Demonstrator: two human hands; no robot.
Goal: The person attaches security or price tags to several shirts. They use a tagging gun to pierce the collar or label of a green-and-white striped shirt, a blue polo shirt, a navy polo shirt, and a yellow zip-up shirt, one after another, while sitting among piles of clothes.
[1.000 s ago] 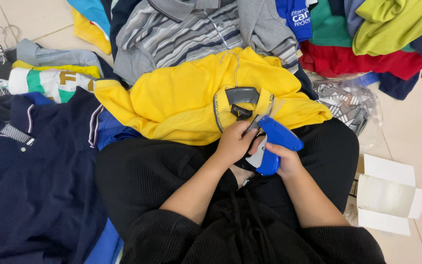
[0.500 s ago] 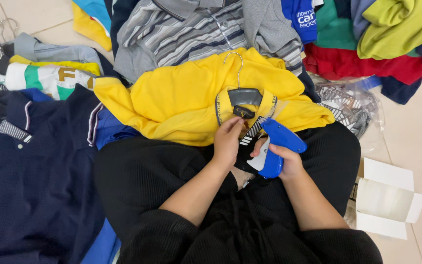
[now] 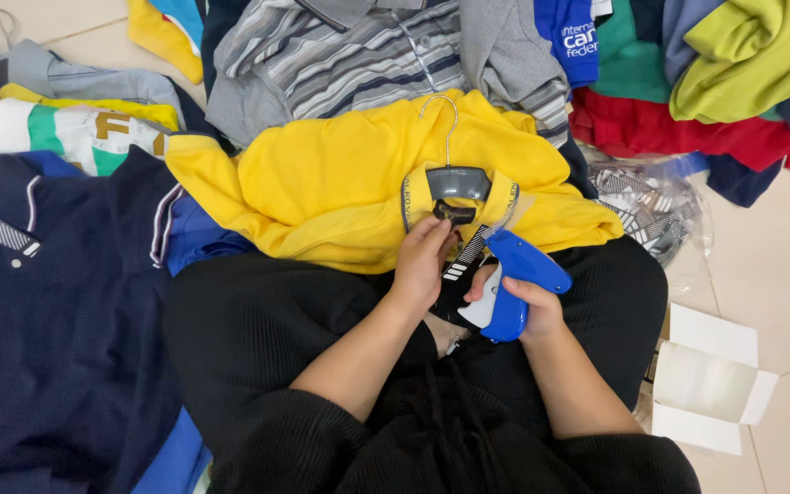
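Two hands work at the collar of a yellow shirt (image 3: 340,183) spread across my lap. My left hand (image 3: 422,261) is closed in a pinch at the collar (image 3: 457,209), fingertips on a dark tag (image 3: 468,252) just under the neck, holding it flat against the fabric so it stays put. My right hand (image 3: 528,306) is wrapped around the grip of a blue tagging gun (image 3: 514,279), its nose angled up and left toward that same spot, close to the left fingers; I judge the tilt lines the tip up with the tag. A grey hanger (image 3: 454,178) sits in the neck, its hook lying on the yellow cloth, which keeps the collar open and facing me. Navy shirts (image 3: 38,302) lie to my left, a striped grey shirt (image 3: 358,55) beyond, a red and green pile (image 3: 688,110) far right. A clear bag of tags (image 3: 651,206) and a white box (image 3: 710,380) rest near my right knee, within reach.
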